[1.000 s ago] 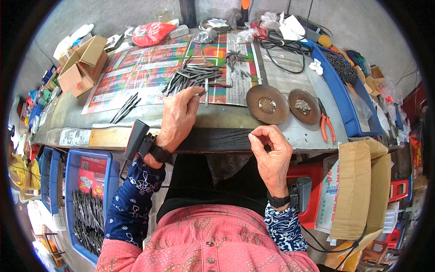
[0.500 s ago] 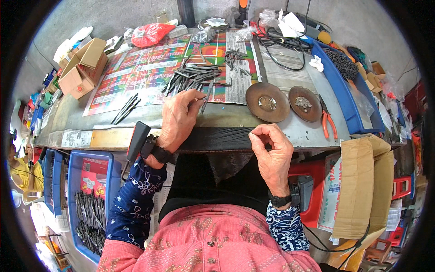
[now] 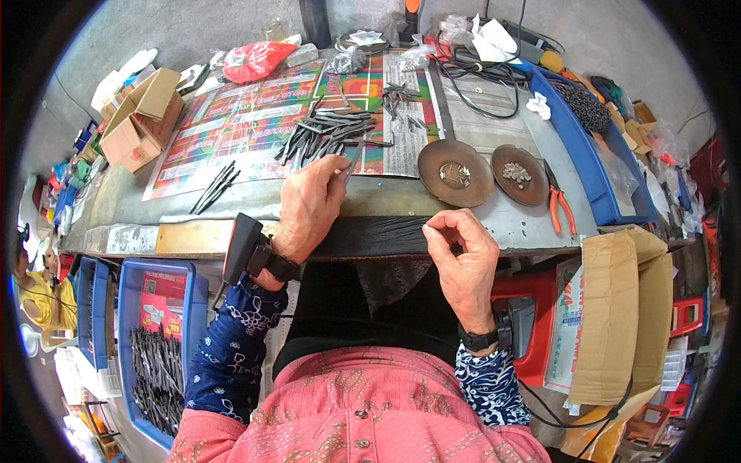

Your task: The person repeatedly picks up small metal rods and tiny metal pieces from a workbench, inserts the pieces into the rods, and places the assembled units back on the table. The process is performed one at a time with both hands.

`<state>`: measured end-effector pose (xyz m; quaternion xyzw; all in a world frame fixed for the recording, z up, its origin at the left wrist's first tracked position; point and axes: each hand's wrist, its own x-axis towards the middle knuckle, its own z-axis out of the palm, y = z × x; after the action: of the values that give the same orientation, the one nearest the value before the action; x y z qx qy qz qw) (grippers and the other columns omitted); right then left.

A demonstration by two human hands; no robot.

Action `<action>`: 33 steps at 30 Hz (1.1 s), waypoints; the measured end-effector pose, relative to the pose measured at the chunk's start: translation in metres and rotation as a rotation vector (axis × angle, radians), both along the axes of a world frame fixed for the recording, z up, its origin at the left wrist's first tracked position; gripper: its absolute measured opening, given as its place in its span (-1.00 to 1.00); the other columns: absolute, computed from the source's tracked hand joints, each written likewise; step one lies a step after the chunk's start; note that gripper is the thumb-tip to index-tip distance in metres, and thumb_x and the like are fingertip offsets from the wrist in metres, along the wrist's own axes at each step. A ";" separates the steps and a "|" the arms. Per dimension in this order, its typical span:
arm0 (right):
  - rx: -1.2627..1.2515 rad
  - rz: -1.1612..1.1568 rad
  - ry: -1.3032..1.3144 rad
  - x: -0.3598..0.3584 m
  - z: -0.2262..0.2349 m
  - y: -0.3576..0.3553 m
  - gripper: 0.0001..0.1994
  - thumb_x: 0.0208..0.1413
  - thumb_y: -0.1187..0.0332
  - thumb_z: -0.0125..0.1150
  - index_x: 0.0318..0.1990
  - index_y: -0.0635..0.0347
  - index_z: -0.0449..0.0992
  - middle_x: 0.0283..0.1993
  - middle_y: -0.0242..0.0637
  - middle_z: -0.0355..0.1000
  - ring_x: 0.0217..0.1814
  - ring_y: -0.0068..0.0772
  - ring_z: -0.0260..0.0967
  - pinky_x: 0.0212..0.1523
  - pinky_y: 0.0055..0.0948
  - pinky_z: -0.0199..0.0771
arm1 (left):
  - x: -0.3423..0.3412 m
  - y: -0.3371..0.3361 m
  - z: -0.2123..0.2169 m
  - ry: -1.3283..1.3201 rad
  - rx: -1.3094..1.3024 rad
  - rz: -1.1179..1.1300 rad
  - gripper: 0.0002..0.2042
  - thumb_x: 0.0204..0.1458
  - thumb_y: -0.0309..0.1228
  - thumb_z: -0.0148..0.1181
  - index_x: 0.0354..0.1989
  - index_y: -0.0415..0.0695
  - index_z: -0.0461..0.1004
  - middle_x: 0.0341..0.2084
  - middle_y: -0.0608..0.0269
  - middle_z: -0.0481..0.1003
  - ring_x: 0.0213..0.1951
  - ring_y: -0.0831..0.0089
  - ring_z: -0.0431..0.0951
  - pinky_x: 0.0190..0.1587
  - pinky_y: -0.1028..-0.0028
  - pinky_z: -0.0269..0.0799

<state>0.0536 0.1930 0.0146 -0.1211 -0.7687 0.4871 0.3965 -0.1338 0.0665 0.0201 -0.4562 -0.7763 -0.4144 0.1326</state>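
My left hand [image 3: 312, 199] is at the near side of a pile of thin black strips [image 3: 332, 130]. Its thumb and forefinger pinch one dark narrow strip [image 3: 355, 160], which points away from me. Over the table's front edge, my right hand [image 3: 465, 251] has thumb and forefinger pressed together; anything between the tips is too small to make out. Just beyond it sits a brown round dish [image 3: 432, 174] with small pale metal pieces [image 3: 455, 175] in it. A second brown dish [image 3: 505, 193] beside it holds small grey lumps [image 3: 515, 174].
Red-handled pliers [image 3: 557, 208] lie right of the dishes, beside a long blue tray [image 3: 610, 181]. Several black strips [image 3: 214, 187] lie apart at the left. A cardboard box [image 3: 143, 119] stands far left. Below the table are a blue bin [image 3: 193, 309] of strips and an open carton [image 3: 610, 316].
My left hand has shifted slightly right and toward me, and the strip in its fingers tilts a little differently. My right hand has hardly moved.
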 end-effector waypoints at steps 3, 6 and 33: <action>-0.002 0.003 0.003 0.000 -0.001 0.000 -0.91 0.04 0.62 0.23 -0.32 0.34 0.45 -0.37 -0.44 0.37 -0.42 -0.73 0.27 -0.39 -0.69 0.30 | 0.001 -0.001 0.000 0.018 -0.016 -0.023 -0.90 0.01 -0.56 0.12 -0.28 -0.23 0.48 -0.50 -0.04 0.49 -0.42 -0.02 0.52 -0.39 0.24 0.39; 0.003 0.004 0.007 -0.001 -0.001 0.001 -0.91 0.04 0.63 0.23 -0.32 0.34 0.45 -0.37 -0.44 0.37 -0.42 -0.73 0.27 -0.39 -0.69 0.30 | 0.001 0.000 -0.002 0.047 0.001 -0.025 -0.89 0.02 -0.58 0.10 -0.27 -0.24 0.48 -0.49 -0.05 0.49 -0.39 -0.03 0.51 -0.38 0.23 0.39; -0.672 0.430 0.131 -0.056 0.009 0.002 -0.89 0.18 0.44 0.17 -0.22 0.26 0.40 -0.32 -0.11 0.51 -0.63 -0.54 0.35 -0.62 -0.64 0.35 | 0.048 -0.014 0.002 -0.390 0.137 -0.300 -0.87 0.12 -0.57 0.13 -0.18 -0.25 0.52 -0.61 0.39 0.46 -0.59 0.70 0.35 -0.54 0.63 0.27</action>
<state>-0.0021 0.1951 0.0232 -0.0489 -0.5476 0.7897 0.2722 -0.0855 0.0524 0.0217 -0.4677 -0.6810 -0.5611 -0.0522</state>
